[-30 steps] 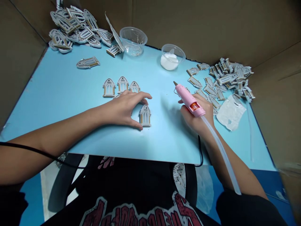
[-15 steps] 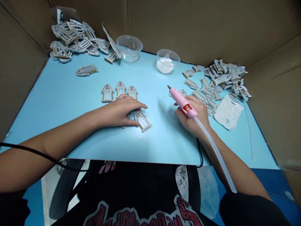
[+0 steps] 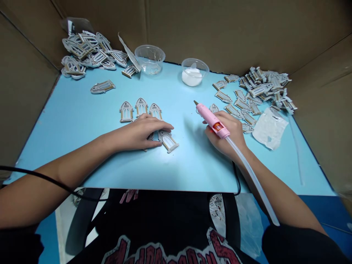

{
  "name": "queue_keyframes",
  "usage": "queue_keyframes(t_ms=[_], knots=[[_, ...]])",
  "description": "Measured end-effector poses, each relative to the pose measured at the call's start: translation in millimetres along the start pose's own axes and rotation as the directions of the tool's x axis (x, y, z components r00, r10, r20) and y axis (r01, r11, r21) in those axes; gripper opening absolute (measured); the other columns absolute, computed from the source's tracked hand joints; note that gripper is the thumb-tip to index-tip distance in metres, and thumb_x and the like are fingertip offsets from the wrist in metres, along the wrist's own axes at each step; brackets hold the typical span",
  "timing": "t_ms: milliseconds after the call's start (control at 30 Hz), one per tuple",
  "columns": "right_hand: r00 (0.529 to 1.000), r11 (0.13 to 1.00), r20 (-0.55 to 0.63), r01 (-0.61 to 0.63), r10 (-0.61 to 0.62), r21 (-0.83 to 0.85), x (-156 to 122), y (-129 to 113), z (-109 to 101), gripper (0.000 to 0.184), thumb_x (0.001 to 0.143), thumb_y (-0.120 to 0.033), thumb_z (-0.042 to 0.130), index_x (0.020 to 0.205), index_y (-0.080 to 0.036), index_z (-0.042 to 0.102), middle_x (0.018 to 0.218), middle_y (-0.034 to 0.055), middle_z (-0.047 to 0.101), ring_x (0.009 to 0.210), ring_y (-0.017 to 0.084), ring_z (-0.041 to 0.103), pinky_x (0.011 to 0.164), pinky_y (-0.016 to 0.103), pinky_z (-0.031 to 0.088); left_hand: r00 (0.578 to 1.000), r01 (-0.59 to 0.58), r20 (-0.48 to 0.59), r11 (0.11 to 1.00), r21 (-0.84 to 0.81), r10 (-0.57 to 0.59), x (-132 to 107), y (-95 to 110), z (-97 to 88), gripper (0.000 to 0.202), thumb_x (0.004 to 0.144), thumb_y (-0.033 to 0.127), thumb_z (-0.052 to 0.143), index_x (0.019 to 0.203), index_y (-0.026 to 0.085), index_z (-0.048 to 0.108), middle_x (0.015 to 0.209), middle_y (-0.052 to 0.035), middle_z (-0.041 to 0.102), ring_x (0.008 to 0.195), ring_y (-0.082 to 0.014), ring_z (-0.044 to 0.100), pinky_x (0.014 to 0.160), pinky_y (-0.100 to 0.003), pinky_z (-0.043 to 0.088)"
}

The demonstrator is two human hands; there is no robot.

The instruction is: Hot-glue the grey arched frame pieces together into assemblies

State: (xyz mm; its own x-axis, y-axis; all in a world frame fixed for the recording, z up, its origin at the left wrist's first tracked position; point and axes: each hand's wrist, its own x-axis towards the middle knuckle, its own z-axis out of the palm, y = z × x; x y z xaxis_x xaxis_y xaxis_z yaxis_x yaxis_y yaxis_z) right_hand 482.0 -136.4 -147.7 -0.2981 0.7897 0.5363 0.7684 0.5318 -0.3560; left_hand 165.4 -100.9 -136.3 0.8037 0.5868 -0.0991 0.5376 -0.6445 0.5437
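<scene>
Three arches (image 3: 141,107) in a row on the table (image 3: 181,168), just beyond the left hand (image 3: 144,132). At its fingers, a slanted arch (image 3: 168,141), base toward the near right, upper end between thumb and fingers. Cannot tell a firm pinch from a light touch, with some fingertips hidden. Under the same hand, at least one covered piece (image 3: 150,136). In the right hand (image 3: 230,134), a pink gun (image 3: 212,120), gripped round the body, nozzle (image 3: 195,103) raised toward the far left, well apart from the slanted arch. From its rear end, a long stick (image 3: 251,174), lying along the right forearm.

Chief risk, by judgement: skewing of the slanted arch, from a loose hold or a nudge of the thumb. Also possible: shoving the covered piece aside with the palm, or bumping the row in reaching forward. Given a probably hot nozzle, burnt left fingers from bringing it too near, or stray drips on the table from pausing in midair. Perhaps a snag too, from the cord (image 3: 238,181) beneath the right forearm. Near the right hand, loose pieces (image 3: 223,96), easy to scatter with a careless knuckle.
</scene>
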Motion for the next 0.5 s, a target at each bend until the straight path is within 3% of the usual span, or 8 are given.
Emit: queue_keyframes(t_ms=[267,400,500], knots=[[1.000,1.000,0.006,0.022,-0.022,0.010,0.0,-1.7,-0.3,0.009,0.079,-0.019,0.063,0.085,-0.024,0.068,0.090,0.0050,0.073,0.077,0.024,0.070,0.067,0.039,0.056,0.999,0.010,-0.043,0.999,0.050,-0.008,-2.3,1.2,-1.4,0.066,0.091,0.035,0.058,0.155,0.024,0.043,0.159,-0.0106,0.052,0.149,-0.0312,0.045,0.121,-0.047,0.030],[0.999,0.999,-0.001,0.034,-0.033,0.019,0.0,-2.4,0.5,0.007,0.080,-0.022,0.063,0.084,-0.023,0.068,0.089,0.0054,0.072,0.076,0.024,0.069,0.066,0.039,0.055,0.999,-0.030,0.021,0.999,0.035,0.030,-2.9,3.3,-1.8,0.060,0.093,0.028,0.051,0.153,0.026,0.046,0.151,-0.0089,0.060,0.141,-0.0281,0.053,0.118,-0.045,0.029],[1.000,1.000,0.001,0.026,-0.026,0.014,0.2,-2.1,0.9,0.007,0.080,-0.021,0.063,0.084,-0.024,0.068,0.089,0.0048,0.071,0.076,0.024,0.069,0.067,0.038,0.055,0.999,-0.024,0.039,0.999,0.044,0.022,-3.4,3.1,-0.9,0.051,0.097,0.038,0.055,0.147,0.029,0.053,0.136,-0.0080,0.069,0.129,-0.0282,0.059,0.110,-0.043,0.032]])
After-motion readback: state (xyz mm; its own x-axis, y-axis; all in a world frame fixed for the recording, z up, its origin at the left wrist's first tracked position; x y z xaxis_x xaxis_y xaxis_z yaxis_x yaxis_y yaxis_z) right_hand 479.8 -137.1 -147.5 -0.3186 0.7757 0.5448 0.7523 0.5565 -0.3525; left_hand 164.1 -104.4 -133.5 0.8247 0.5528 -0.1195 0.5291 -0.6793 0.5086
